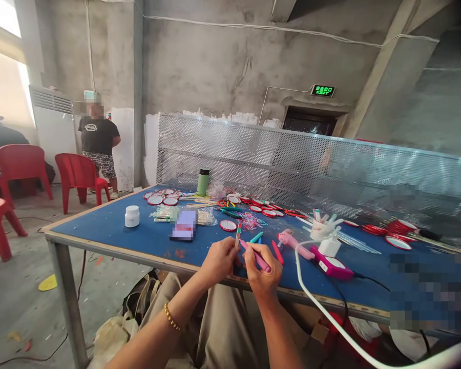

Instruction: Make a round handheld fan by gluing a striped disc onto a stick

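My left hand [219,260] is closed around a thin stick [238,234] with coloured bands, held upright at the near edge of the blue table [111,228]. My right hand [262,269] grips a pink pen [255,255] like a writing tool, its tip pointing toward the stick. The two hands almost touch. A teal pen [256,237] and a red pen [277,252] lie on the table just beyond my fingers. A gold bracelet [172,318] sits on my left wrist.
Red-rimmed round discs [228,225], a white jar [132,216], a green bottle [203,182], a pink glue gun [292,242] and a white charger [329,246] with cable lie on the table. A perforated metal screen [315,169] backs it. Red chairs [80,177] and a standing person [99,141] are at left.
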### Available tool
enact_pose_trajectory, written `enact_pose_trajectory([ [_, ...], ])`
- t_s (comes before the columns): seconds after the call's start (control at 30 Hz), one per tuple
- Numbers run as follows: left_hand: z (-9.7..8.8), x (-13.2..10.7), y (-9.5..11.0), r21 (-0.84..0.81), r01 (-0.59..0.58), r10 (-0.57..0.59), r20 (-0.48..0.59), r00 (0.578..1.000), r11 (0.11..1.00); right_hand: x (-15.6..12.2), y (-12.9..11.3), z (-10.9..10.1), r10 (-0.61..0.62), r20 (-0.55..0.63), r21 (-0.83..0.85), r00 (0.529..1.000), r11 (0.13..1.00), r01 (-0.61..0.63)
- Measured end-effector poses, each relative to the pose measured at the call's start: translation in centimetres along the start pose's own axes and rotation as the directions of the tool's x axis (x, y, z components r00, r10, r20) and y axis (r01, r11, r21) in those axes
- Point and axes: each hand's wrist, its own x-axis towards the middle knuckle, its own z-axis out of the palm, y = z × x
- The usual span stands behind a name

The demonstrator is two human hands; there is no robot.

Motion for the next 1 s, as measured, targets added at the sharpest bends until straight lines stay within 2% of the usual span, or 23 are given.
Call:
enact_pose_trajectory([
  [1.0,0.10,0.12,-0.21,0.018,-0.012,0.013,-0.017,1.000,1.000,0.24,-0.34,-0.09,-0.025,-0.004,-0.026,1.000,0.999,0.025],
])
